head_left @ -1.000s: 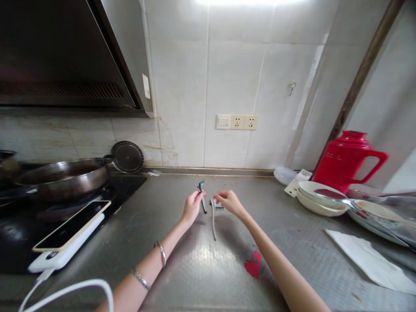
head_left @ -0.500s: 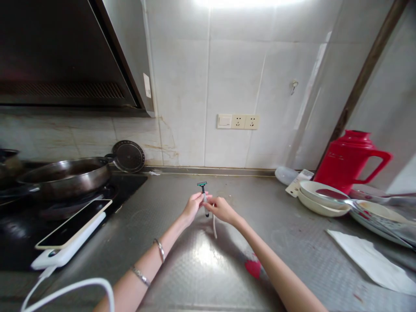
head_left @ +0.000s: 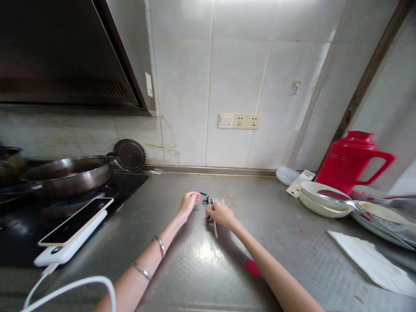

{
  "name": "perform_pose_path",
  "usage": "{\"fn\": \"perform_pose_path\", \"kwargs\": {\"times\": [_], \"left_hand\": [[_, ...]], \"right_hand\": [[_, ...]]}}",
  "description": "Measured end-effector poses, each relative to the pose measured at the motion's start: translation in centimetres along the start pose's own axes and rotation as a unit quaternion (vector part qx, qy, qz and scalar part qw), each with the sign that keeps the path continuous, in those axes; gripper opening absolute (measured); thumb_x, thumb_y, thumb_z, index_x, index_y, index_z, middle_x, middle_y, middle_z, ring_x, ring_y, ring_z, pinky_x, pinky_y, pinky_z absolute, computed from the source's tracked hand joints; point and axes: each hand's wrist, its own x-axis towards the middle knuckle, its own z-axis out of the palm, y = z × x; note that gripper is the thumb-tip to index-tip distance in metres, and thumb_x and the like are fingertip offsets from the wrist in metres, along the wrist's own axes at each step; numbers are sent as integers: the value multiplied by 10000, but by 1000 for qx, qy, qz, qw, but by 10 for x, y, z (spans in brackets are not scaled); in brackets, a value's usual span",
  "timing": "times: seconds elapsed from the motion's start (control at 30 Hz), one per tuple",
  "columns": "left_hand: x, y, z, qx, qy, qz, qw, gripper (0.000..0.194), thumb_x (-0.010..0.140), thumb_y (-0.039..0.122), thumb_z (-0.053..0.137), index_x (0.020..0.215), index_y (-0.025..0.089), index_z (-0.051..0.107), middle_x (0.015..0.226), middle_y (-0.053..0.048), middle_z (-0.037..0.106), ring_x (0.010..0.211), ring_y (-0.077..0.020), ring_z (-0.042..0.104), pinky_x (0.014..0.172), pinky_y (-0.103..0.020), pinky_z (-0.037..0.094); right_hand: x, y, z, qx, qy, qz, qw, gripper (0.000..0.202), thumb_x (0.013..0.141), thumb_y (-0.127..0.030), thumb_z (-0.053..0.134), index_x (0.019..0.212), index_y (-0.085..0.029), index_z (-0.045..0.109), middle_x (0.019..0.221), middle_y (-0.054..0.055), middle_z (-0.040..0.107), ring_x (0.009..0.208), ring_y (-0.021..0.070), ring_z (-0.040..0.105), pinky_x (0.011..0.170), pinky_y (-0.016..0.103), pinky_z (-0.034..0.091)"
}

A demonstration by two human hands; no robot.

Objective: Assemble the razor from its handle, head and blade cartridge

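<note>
A slim safety razor (head_left: 208,205) with a dark head is resting in a person's right hand (head_left: 222,213) above the middle of a metal kitchen surface (head_left: 152,203), the grip pinching narrowly around its handle. A thin green-edged strip (head_left: 203,193) is showing just beyond the razor's head, near the fingertips of the left hand (head_left: 188,203); whether that grip is holding the strip or only hovering beside it cannot be told. A slender pale rod (head_left: 215,229) is protruding from beneath the right hand, its upper part partly covered. Two silver bangles (head_left: 141,271) are circling the left forearm, and a red patch (head_left: 252,268) is lying beside the right one. To the left, a smartphone (head_left: 76,221) is resting on a white cabled device (head_left: 71,242) at the edge of a black cooktop (head_left: 19,251), where a steel pan (head_left: 69,177) is standing. To the right, a red thermos jug (head_left: 349,160) is towering behind stacked pale bowls (head_left: 320,209), while a white sheet (head_left: 370,260) is lying in front of them.
</note>
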Motion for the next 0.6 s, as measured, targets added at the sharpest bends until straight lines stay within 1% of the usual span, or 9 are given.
{"fn": "perform_pose_path", "kwargs": {"times": [0.1, 0.23, 0.47, 0.6], "left_hand": [[-1, -1, 1, 0, -1, -1, 1000, 206, 749, 216, 449, 733, 135, 638, 808, -85, 682, 729, -142, 626, 665, -250, 474], [0, -3, 3, -9, 3, -2, 1000, 217, 761, 213, 429, 725, 134, 628, 787, -76, 675, 698, -131, 619, 648, -243, 473], [2, -5, 3, -18, 7, -8, 1000, 213, 753, 232, 444, 697, 136, 626, 760, -71, 674, 666, -128, 617, 625, -240, 468], [1, -4, 4, -15, 3, -11, 1000, 215, 748, 243, 449, 691, 136, 626, 771, -75, 682, 662, -127, 622, 609, -232, 463]], "right_hand": [[-2, -4, 0, -20, 0, 15, 1000, 298, 773, -346, 435, 677, -186, 667, 743, 90, 681, 691, 185, 623, 554, 223, 376], [-2, -7, 1, -40, 17, 25, 999, 298, 766, -368, 438, 721, -197, 679, 793, 102, 694, 758, 224, 647, 618, 269, 433], [-1, -9, 3, -69, 36, 36, 996, 306, 766, -364, 445, 766, -192, 698, 835, 128, 702, 795, 253, 658, 648, 311, 462], [-2, -9, 3, -80, 46, 29, 995, 311, 769, -383, 452, 772, -196, 701, 840, 128, 705, 800, 259, 660, 652, 317, 465]]}}
